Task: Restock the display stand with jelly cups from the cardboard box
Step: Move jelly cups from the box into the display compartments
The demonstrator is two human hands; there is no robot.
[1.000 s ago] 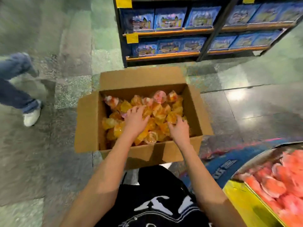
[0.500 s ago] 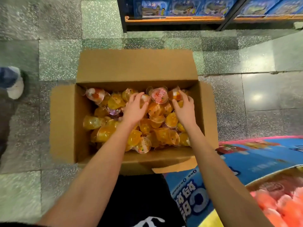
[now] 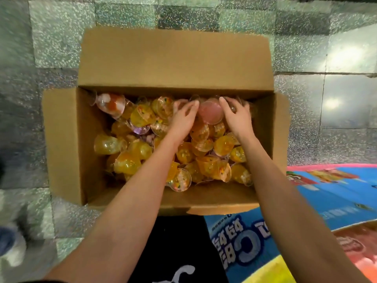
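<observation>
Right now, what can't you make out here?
Head view only:
the display stand is cut off by right and bottom edges;
the cardboard box floor is buried under jelly cups;
left hand and right hand hide their own grip;
the shoe is blurred, cropped at left.

Box on floor, flaps spread outward. Cups heaped inside. Left hand and right hand in box by far wall, one cup between them, fingers touching it. Stand right of box, nearer.
</observation>
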